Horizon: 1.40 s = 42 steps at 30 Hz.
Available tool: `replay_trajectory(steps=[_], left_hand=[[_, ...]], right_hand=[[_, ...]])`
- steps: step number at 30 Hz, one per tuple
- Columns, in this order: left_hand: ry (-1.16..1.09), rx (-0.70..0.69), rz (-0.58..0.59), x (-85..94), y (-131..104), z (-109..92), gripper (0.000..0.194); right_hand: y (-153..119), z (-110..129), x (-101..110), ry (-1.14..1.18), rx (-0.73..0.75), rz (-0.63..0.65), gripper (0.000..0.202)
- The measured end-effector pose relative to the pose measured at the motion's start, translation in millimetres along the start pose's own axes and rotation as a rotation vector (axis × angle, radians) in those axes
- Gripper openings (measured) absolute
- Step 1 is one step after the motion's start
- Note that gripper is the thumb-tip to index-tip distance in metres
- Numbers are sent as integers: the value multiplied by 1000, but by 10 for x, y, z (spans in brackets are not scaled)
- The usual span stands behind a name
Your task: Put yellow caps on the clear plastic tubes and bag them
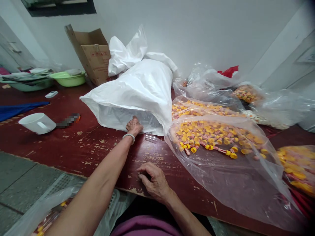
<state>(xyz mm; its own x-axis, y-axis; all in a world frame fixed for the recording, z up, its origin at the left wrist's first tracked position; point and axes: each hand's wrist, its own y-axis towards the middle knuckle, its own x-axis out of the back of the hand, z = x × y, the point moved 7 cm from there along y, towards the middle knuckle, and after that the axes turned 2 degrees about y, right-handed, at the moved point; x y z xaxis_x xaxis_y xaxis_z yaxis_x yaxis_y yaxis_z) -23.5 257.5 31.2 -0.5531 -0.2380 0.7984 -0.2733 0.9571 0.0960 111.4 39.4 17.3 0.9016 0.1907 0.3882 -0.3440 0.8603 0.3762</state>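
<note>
My left hand (pixel 134 126), with a beaded bracelet (pixel 129 137) at the wrist, reaches into the mouth of a white sack (pixel 145 88). Clear plastic tubes (pixel 147 118) lie inside, just beyond it. Its fingertips are turned away, so I cannot see whether they grip a tube. Two or so clear tubes (pixel 151 138) lie on the red table before the sack's opening. Near the table's front edge rests my right hand (pixel 155 181), its fingers curved and thumb apart, with nothing visible in it. To the right, a clear plastic bag (pixel 221 177) holds many yellow-capped pieces (pixel 209 131).
A white mug (pixel 37 123) and a blurred dark object (pixel 69 121) sit left on the worn table (pixel 81 154). Behind are a green basin (pixel 69 79) and a cardboard box (pixel 95 60). More filled bags (pixel 297 167) stand right. Below left is a lined crate (pixel 59 183).
</note>
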Motion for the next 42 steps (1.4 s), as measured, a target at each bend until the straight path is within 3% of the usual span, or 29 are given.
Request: replay_trajectory(steps=[4, 8, 10, 14, 18, 20, 24, 29, 35, 42], left_hand=[[-28, -24, -81, 152, -183, 112, 52], [-504, -139, -128, 233, -593, 232, 53], [-735, -155, -84, 224, -834, 278, 53], [-972, -151, 20, 236, -1273, 248, 53], [-1143, -153, 109, 273, -1569, 153, 53], [-1230, -160, 179, 251, -1669, 114, 54], [-1317, -175, 288, 177, -1794, 115, 62], [-1332, -222, 357, 120, -1855, 179, 68], [-1287, -260, 326, 142, -1885, 215, 56], [-1274, -121, 233, 91, -1921, 294, 59]], right_hand=[[2, 3, 18, 12, 15, -20, 17], [0, -68, 79, 55, -47, -114, 27], [-5, -133, 108, 77, -119, -175, 35], [16, -215, 92, 141, -213, -222, 44], [81, -248, 14, 146, -271, -184, 61], [98, -265, 5, 176, -298, -205, 58], [79, -276, 41, 215, -295, -299, 44], [37, -289, 49, 176, -265, -306, 46], [35, -268, 47, 196, -241, -283, 46], [-4, -273, 46, 180, -222, -298, 27]])
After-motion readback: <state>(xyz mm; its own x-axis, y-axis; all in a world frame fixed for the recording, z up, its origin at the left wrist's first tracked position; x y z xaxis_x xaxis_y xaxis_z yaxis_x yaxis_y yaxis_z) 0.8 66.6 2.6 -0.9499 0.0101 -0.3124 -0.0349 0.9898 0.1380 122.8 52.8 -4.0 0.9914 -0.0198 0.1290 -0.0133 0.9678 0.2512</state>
